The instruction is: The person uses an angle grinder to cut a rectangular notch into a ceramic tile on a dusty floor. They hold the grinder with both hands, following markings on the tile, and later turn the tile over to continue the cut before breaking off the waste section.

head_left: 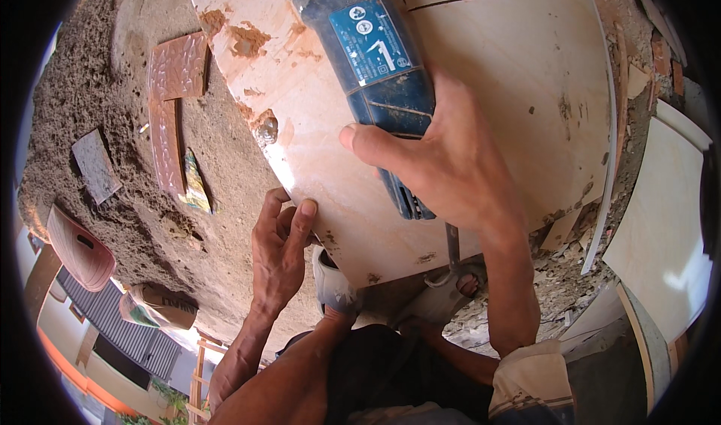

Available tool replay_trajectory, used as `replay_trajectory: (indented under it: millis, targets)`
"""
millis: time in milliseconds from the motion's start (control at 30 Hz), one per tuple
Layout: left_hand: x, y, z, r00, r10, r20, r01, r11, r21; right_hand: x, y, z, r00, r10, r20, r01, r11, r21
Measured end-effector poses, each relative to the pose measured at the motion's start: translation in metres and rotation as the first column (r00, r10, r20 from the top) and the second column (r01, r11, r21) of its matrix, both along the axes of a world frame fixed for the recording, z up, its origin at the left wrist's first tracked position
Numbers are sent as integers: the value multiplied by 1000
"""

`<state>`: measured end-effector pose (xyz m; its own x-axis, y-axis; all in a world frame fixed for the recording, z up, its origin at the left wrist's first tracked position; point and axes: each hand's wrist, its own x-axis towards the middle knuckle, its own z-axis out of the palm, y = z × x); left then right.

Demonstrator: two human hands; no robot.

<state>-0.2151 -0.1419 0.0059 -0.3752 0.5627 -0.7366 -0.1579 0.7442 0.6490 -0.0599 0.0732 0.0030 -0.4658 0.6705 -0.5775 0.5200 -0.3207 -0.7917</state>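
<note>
Your right hand point(443, 162) is closed around the rear body of a blue power tool point(372, 79), thumb across its near side and fingers wrapped over the far side. The tool extends away from your hand toward the top of the view, and its working end is cut off by the frame. The tool rests over a large pale tile point(518, 72), which lies directly under your hand and spreads out to both sides of it.

Your left hand point(282, 248) is at the tile's near-left edge, fingers curled, with the index fingertip pressed against the edge; it grips nothing.

The tile carries clumps of reddish mortar near its upper-left corner and a dark line near its far edge. Your sandalled foot point(443, 293) sits at the tile's near edge, just below your right forearm. To the left, on rough sandy ground point(150, 222), lie brown patterned tile pieces point(176, 68) and a grey fragment point(95, 166), well apart from both hands. Another pale tile point(661, 222) lies to the right.
</note>
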Motion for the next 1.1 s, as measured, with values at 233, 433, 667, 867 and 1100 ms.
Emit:
replay_trajectory:
  millis: [233,433,667,867,1100]
  targets:
    - [-1,-2,-1,1000,-2,-14,1,1000,-17,2,-3,3,1000,8,0,-8,1000,-15]
    - [-2,-1,-1,999,-22,-27,21,999,-28,5,-6,-1,1000,-6,-23,6,1000,4]
    - [0,0,1,1000,13,7,-13,1000,-24,7,-7,1,999,6,-36,-7,1000,-24]
    - [0,0,0,1000,2,-6,-2,1000,-15,8,-8,2,998,-2,-58,-1,999,-44]
    - [0,0,0,1000,-4,-8,4,1000,-6,9,-9,3,998,-1,-55,-2,998,-56]
